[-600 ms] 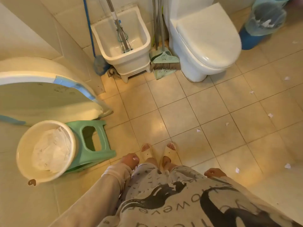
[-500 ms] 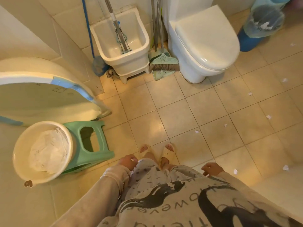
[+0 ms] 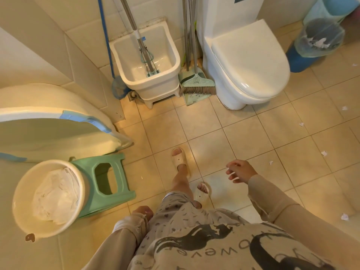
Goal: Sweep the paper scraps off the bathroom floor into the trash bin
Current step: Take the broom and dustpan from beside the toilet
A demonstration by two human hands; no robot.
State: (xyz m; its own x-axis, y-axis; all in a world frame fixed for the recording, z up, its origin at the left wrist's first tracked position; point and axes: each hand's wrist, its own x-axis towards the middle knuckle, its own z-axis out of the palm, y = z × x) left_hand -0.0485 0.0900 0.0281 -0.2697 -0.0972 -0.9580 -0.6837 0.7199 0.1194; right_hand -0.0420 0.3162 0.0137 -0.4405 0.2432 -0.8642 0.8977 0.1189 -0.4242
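Several white paper scraps (image 3: 323, 153) lie scattered on the beige floor tiles at the right. A green broom (image 3: 198, 82) and its dustpan (image 3: 192, 97) stand against the wall between the mop sink and the toilet. The blue trash bin (image 3: 301, 59) with a clear liner holding paper stands at the far right beside the toilet. My right hand (image 3: 240, 171) is stretched forward over the floor, fingers apart, holding nothing. My left hand (image 3: 143, 212) hangs at my hip, fingers curled in, with nothing in it.
A white toilet (image 3: 247, 61) with the lid down stands at the back. A mop sink (image 3: 148, 65) holds a mop. At the left are a white tub (image 3: 48, 129), a green stool (image 3: 109, 180) and a cream basin (image 3: 48, 197) with cloth inside.
I have stepped forward toward the broom, left foot leading. My right hand has risen from my side and reached forward with fingers spread. The left hand stays at my hip.
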